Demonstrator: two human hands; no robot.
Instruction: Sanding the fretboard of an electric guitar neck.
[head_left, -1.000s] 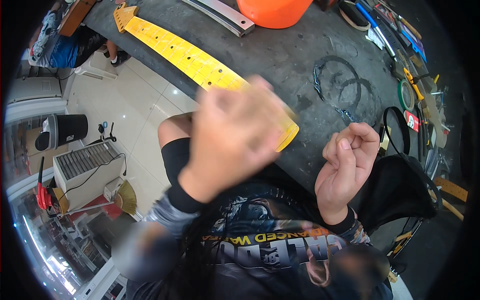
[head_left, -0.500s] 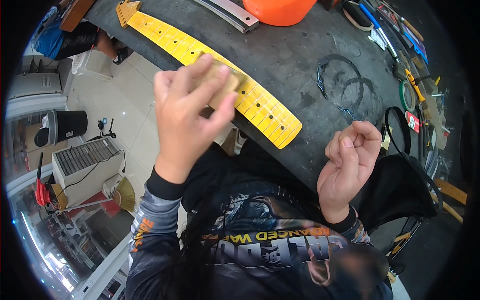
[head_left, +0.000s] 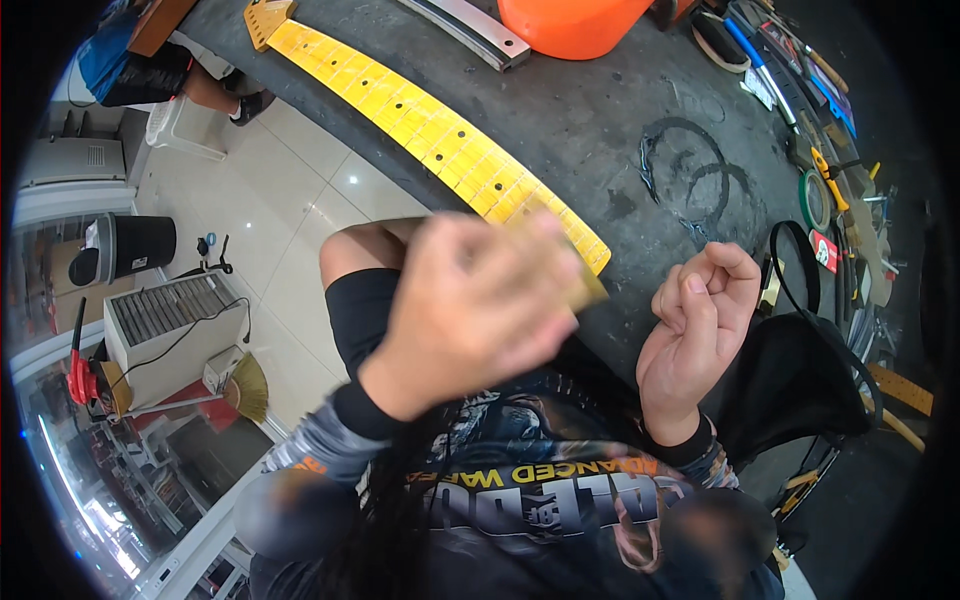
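A yellow guitar neck (head_left: 420, 130) lies slantwise on the dark workbench, its headstock at the far left and its broad end toward me. Dark dots and thin frets run along its fingerboard. My left hand (head_left: 475, 305), smeared by motion, is over the neck's near end, closed around a tan sanding block (head_left: 590, 286) that mostly hides behind the fingers. At the bench edge to the right, my right hand (head_left: 705, 330) rests palm up with curled fingers, and nothing shows in it. It does not touch the neck.
An orange container (head_left: 575, 25) and a metal-edged bar (head_left: 470, 30) sit at the back of the bench (head_left: 600, 130). Green tape (head_left: 815, 200), a yellow cutter (head_left: 830, 180) and several tools line the right. A black bag (head_left: 800, 375) is at the near right. Another person's leg (head_left: 210, 90) shows far left.
My left hand has swept with the block from the middle of the neck toward its near right end. The neck has barely shifted in view. My right hand stays in place.
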